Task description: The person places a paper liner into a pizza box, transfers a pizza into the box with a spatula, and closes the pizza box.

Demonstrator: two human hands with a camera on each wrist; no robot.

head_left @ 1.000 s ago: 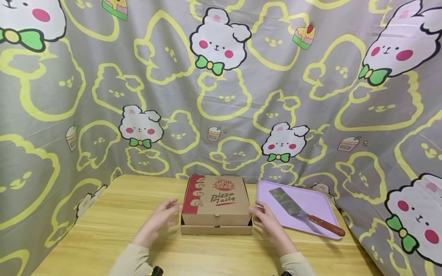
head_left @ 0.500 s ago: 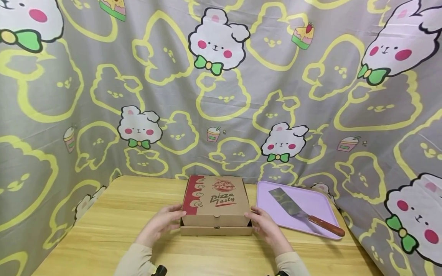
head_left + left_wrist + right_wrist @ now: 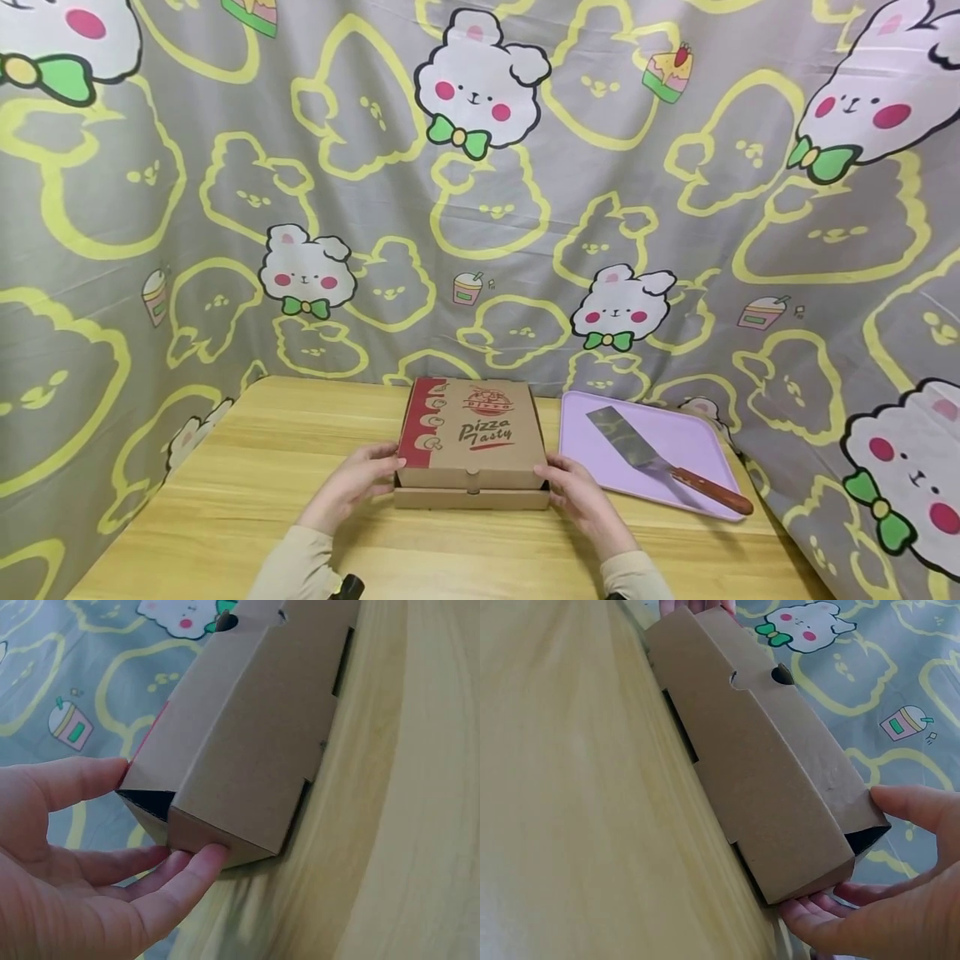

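Note:
A brown cardboard pizza box [image 3: 472, 433] with a red strip lies on the table, its lid slightly raised at the front above the base. At its front left corner my left hand [image 3: 356, 483] grips it: the left wrist view shows the thumb at the lid's edge and fingertips [image 3: 210, 859] against the side of the base. My right hand [image 3: 577, 492] holds the opposite corner likewise, with its thumb on the lid and fingers [image 3: 810, 919] low on the side in the right wrist view. A dark gap shows between lid and base at both corners. The inside is hidden.
Right of the box, a lilac tray [image 3: 581, 467] lies on the wooden table [image 3: 285, 425]. Across it rests a metal turner [image 3: 637, 450], its wooden handle [image 3: 712, 490] reaching past the tray's edge. A grey patterned curtain [image 3: 495, 275] hangs behind the table.
Both hands have moved inward from beside the pizza box and taken hold of its front corners. The box, tray and turner stay in place.

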